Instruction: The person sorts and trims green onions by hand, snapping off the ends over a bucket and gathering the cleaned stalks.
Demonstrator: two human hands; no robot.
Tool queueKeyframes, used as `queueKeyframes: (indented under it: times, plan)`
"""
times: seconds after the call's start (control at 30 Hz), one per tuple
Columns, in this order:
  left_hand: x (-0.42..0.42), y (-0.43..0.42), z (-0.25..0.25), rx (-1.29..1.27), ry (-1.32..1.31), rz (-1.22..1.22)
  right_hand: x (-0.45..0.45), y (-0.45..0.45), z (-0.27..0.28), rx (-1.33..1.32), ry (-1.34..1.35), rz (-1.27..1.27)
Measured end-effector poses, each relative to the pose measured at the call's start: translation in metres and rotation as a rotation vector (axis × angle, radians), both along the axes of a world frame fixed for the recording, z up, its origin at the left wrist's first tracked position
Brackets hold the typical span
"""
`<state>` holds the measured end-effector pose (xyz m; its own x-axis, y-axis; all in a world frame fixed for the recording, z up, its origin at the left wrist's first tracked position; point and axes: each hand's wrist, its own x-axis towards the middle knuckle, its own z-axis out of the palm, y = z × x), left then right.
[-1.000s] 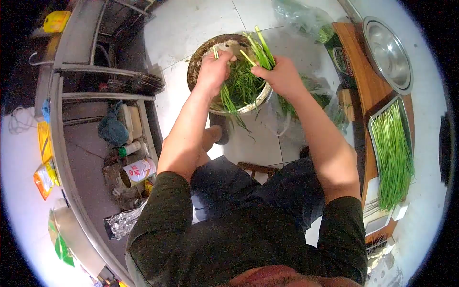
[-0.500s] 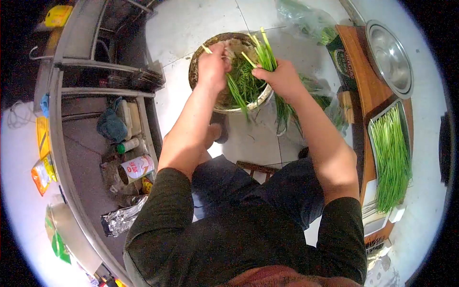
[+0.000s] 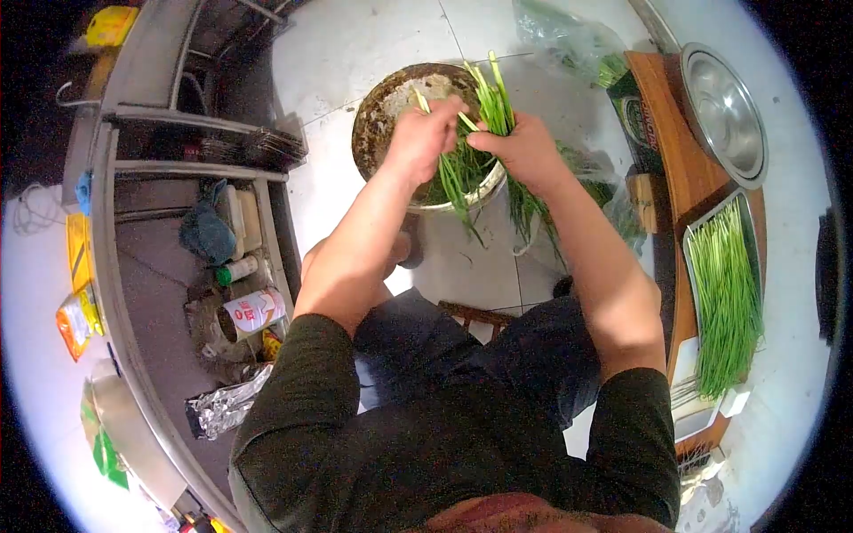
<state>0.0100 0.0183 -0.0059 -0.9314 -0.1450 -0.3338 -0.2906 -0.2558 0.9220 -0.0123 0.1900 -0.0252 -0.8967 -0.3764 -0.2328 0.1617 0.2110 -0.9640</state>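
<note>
Over a round, dirt-stained bucket (image 3: 378,133) my left hand (image 3: 422,138) is closed on a few green stalks (image 3: 458,182) whose leafy ends hang past the bucket's rim. My right hand (image 3: 524,153) grips a thicker bunch of green stalks (image 3: 494,99), pale ends pointing up and leaves hanging below. The fingertips of my left hand are close beside the pale ends of that bunch. Loose green leaves (image 3: 471,164) lie inside the bucket, partly hidden by my hands.
On the right, a wooden surface (image 3: 671,133) bears a metal bowl (image 3: 724,115) and a tray of long green stalks (image 3: 724,293). Plastic bags (image 3: 569,35) with greens lie on the floor beyond my right arm. A shelf (image 3: 151,266) at left holds a can (image 3: 253,313) and a blue cloth (image 3: 209,233).
My left hand has moved right, nearer to the bunch in my right hand, with its stalks hanging over the bucket. My right hand has barely moved.
</note>
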Motion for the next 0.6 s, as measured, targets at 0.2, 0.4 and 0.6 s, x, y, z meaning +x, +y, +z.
queueKeyframes:
  times: [0.2, 0.4, 0.6]
  plan:
    - [-0.008, -0.023, -0.007, 0.144, -0.046, 0.233, 0.003, 0.001, 0.004, -0.096, -0.012, -0.032]
    - [0.009, 0.006, 0.000, 0.175, -0.086, -0.009, 0.004, -0.003, 0.005, -0.281, -0.096, -0.039]
    - [0.005, 0.005, 0.000, 0.087, 0.016, -0.003, 0.003, -0.002, 0.005, -0.170, -0.069, 0.011]
